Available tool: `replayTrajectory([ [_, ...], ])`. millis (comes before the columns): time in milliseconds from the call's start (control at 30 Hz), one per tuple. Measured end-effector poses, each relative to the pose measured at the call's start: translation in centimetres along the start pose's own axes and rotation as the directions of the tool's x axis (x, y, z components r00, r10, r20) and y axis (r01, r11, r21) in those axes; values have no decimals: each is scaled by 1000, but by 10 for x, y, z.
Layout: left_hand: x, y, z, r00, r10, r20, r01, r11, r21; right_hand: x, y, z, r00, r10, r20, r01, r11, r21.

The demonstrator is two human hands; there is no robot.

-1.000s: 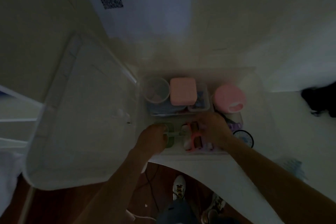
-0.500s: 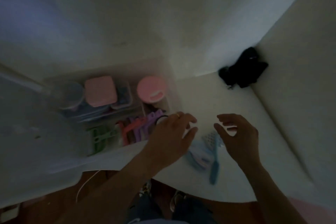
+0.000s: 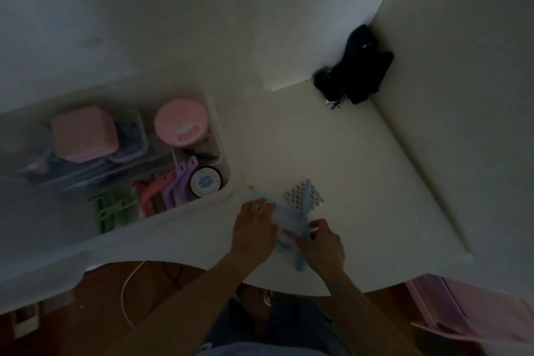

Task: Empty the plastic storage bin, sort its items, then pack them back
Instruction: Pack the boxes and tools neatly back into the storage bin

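The clear plastic storage bin [image 3: 185,211] stands at the left of the white table [image 3: 318,139]. Inside it are a pink square box [image 3: 83,133], a pink-lidded round tub [image 3: 180,124], purple and pink clips [image 3: 185,179], a round dial-faced item [image 3: 205,182] and a green clip [image 3: 107,211]. Right of the bin lie a blue-handled brush [image 3: 300,260] with a white lattice head and a thin blue stick [image 3: 281,206]. My left hand [image 3: 254,228] rests on the stick and a clear packet. The fingers of my right hand [image 3: 323,243] pinch the brush handle.
A black bundle [image 3: 358,66] sits in the far corner where the two walls meet. A pink plastic item [image 3: 462,312] shows below the table edge at the lower right. A white cable [image 3: 127,292] hangs over the dark wooden floor. The light is dim.
The view has swung right, off the bin's lid. Both hands left the bin, hovered over the blue items beside it, then came down onto them.
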State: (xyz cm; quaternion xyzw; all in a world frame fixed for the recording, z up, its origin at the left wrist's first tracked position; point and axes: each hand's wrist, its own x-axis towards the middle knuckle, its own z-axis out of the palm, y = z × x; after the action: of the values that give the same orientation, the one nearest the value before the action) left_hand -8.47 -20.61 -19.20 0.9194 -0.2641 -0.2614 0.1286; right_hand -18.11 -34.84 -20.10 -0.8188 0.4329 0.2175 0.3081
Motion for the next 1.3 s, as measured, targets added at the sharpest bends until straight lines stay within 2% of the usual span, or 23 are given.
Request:
replayTrajectory([
  [67, 2, 8, 0, 999, -38, -3, 38, 999, -12, -1, -1, -8, 1000, -28, -14, 27, 999, -32],
  [167, -6, 18, -15, 981, 3, -193, -18, 997, -76, -14, -3, -38, 983, -112, -149, 125, 989, 79],
  [233, -22, 25, -44, 978, -14, -208, -52, 950, -309, -34, -16, -65, 944, -222, -243, 273, 940, 205],
  [300, -41, 25, -75, 987, -19, -162, -74, 832, -550, -60, -47, -93, 904, -322, -281, 408, 847, 342],
  [367, -60, 16, -110, 969, -10, -248, -158, 749, -644, -86, -92, -113, 872, -405, -274, 489, 743, 457],
  [467, -85, -13, -159, 942, -20, -334, -236, 669, -705, -111, -165, -113, 814, -530, -237, 559, 605, 568],
  [533, -97, -44, -188, 909, -82, -408, -244, 688, -684, -122, -210, -99, 778, -608, -160, 545, 526, 653],
  [633, -114, -108, -220, 875, -128, -467, -203, 778, -595, -122, -262, -81, 718, -692, -80, 527, 466, 711],
  [700, -125, -156, -233, 926, -139, -352, -108, 795, -597, -112, -284, -80, 726, -687, -44, 452, 427, 783],
  [733, -129, -177, -239, 963, -127, -238, -63, 751, -658, -106, -291, -80, 716, -698, -12, 433, 431, 791],
  [833, -135, -226, -247, 997, -73, 38, 70, 508, -858, -90, -302, -69, 666, -727, 168, 411, 545, 731],
  [867, -136, -237, -247, 991, -93, 99, 131, 469, -873, -87, -304, -60, 676, -707, 206, 381, 574, 725],
  [933, -138, -255, -245, 974, -166, 156, 218, 468, -856, -86, -309, -42, 750, -629, 205, 309, 607, 732],
  [1000, -140, -267, -242, 968, -221, 120, 217, 494, -842, -87, -311, -25, 820, -539, 191, 232, 620, 750],
  [1133, -141, -287, -232, 964, -253, 77, 192, 469, -862, -93, -313, -2, 878, -425, 220, 80, 585, 807],
  [1233, -139, -301, -222, 972, -235, 14, 169, 651, -740, -98, -316, 7, 899, -370, 234, 31, 587, 809],
  [1300, -140, -307, -218, 961, -276, -14, 190, 696, -692, -99, -317, 13, 913, -341, 222, 28, 597, 802],
])
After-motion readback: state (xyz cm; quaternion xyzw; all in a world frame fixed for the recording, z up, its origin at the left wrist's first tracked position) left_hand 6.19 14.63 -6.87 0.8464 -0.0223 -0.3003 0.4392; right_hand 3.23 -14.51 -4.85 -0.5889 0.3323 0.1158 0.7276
